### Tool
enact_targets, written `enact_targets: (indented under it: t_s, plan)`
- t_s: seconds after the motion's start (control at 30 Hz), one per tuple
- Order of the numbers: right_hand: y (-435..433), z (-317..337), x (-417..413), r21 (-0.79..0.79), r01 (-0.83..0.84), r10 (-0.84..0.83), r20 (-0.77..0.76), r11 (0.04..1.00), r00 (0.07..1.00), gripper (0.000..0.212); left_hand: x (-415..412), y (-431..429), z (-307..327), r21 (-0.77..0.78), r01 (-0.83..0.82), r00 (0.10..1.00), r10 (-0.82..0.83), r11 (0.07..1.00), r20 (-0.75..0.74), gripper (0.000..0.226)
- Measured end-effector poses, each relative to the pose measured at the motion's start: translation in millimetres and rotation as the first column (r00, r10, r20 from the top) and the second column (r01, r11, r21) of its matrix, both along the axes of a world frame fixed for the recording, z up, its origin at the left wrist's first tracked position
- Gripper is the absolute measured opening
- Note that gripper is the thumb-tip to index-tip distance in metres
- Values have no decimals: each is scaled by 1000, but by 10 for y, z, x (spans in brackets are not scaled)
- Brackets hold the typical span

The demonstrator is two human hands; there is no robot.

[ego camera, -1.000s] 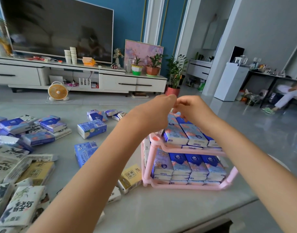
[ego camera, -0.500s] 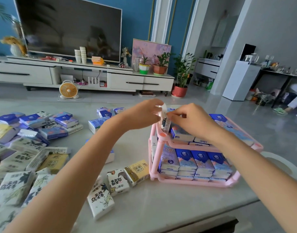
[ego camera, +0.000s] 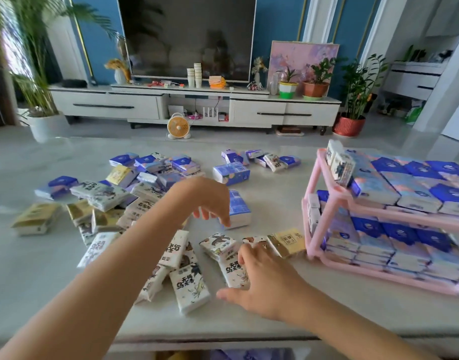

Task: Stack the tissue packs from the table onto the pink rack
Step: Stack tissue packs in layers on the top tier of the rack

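Dozens of tissue packs (ego camera: 114, 193) scattered on table (ego camera: 275, 320), left hand (ego camera: 205, 198) loosely curled, touching blue pack (ego camera: 240, 211), gripping nothing, right hand (ego camera: 262, 281) splayed flat on white pack (ego camera: 233, 271) near front edge, pink rack (ego camera: 324, 188) toward right edge.

Glossy plastic-wrapped tissue packs (ego camera: 189, 287), smooth pink plastic rack (ego camera: 324, 196), polished marble-look table (ego camera: 249, 320)

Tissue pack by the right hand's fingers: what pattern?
Head view: white rectangular tissue pack with black characters and a flower sketch.
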State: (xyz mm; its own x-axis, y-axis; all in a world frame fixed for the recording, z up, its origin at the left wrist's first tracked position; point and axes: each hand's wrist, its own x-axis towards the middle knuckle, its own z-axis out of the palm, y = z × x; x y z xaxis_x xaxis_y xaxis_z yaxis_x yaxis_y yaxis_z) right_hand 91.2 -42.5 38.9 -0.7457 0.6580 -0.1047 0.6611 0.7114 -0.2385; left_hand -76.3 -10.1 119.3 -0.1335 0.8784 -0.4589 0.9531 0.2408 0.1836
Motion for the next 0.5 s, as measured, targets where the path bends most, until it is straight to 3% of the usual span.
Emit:
enact_targets:
  t_s: [0.07, 0.2, 0.27, 0.37, 0.43, 0.5]
  plan:
    - [-74, -134, -26, 91, 15, -21, 65, 996, 998, 82, 76, 36, -227, -79, 31, 999, -35, 996, -42, 55]
    - [-136, -215, -18, 217, 50, -34, -77, 975, 996, 59, 179, 69, -500, -182, 73, 984, -101, 981, -150, 63]
    - [-121, -125, 70, 135, 96, -69, -198, 986, 978, 48, 176, 61, -486, -174, 65, 987, -90, 983, -137, 63]
    - [-94, 139, 369, -54, 104, -117, -400, 993, 909, 42, 167, 32, -173, -113, 19, 1000, -19, 993, 0, 61]
    - [-46, 390, 682, -214, 59, -171, -553, 975, 816, 47, 158, -7, 214, 29, 24, 998, -25, 999, 53, 57]
    - [37, 697, 1079, -386, -63, -255, -715, 921, 651, 51, 216, -72, 627, 246, 25, 989, -60, 969, 138, 54]
